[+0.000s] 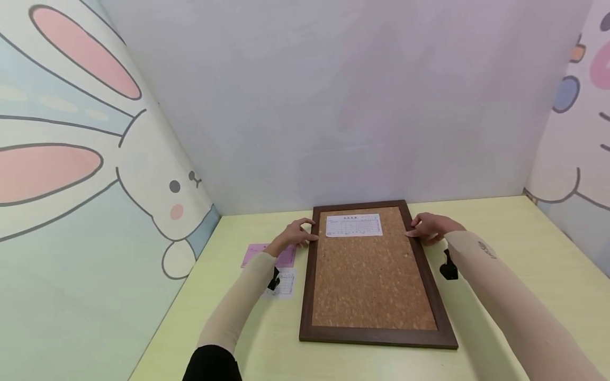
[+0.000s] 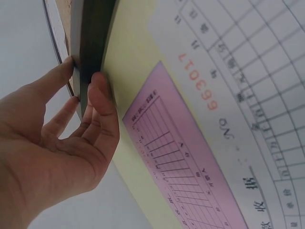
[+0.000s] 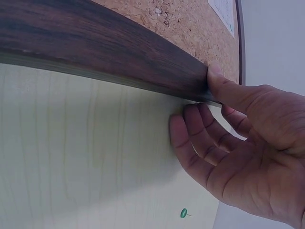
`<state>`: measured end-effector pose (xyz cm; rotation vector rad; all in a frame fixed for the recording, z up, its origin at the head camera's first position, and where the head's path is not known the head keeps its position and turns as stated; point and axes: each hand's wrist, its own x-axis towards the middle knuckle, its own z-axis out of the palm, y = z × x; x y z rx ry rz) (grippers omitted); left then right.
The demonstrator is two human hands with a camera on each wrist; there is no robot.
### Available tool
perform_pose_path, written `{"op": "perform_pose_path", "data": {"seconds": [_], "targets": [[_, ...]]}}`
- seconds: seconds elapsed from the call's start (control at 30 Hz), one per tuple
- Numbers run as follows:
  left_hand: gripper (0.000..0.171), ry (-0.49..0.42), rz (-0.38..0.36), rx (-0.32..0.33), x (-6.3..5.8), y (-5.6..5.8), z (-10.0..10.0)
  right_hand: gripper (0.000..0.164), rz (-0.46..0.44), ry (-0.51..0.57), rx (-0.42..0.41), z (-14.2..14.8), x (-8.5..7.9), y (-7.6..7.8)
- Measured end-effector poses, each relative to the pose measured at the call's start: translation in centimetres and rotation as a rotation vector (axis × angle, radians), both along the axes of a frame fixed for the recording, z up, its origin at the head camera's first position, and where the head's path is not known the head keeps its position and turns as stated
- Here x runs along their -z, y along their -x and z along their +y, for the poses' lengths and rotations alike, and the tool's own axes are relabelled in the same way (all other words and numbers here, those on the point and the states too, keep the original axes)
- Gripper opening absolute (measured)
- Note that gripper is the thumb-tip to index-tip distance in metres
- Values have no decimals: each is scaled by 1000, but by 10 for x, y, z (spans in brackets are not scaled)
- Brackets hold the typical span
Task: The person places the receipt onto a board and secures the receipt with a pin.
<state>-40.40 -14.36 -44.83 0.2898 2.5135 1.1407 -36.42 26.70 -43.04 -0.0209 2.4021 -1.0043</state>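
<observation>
A corkboard (image 1: pixel 371 280) in a dark brown wooden frame spans the middle of the head view, with a white printed form (image 1: pixel 354 225) near the top of its cork. My left hand (image 1: pixel 296 233) grips the frame's left side towards the far end. In the left wrist view, the thumb (image 2: pixel 59 76) meets the frame and the other fingers curl at its outer edge. Opposite, my right hand (image 1: pixel 431 227) holds the right side. Its thumb (image 3: pixel 217 78) presses on the frame's top face while curled fingertips reach the lower edge. The frame's underside is hidden.
Left of the board, a pink printed slip (image 1: pixel 286 256) and a white receipt form (image 1: pixel 286 283) lie on the pale yellow table (image 1: pixel 209 286). A green pushpin (image 3: pixel 184 213) lies right of the board. A pale wall (image 1: pixel 352 106) rises behind the table.
</observation>
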Motion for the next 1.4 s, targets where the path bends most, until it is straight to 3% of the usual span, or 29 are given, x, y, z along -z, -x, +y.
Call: {"op": "perform_pose_path", "data": {"seconds": [0.73,1.4], "targets": [[58,-32,-8,-8,3,1,0,37,-27,19,20,3,1,2],[57,-29,1,-5,5,6,-2,37,11,36,32,2,0,0]]}}
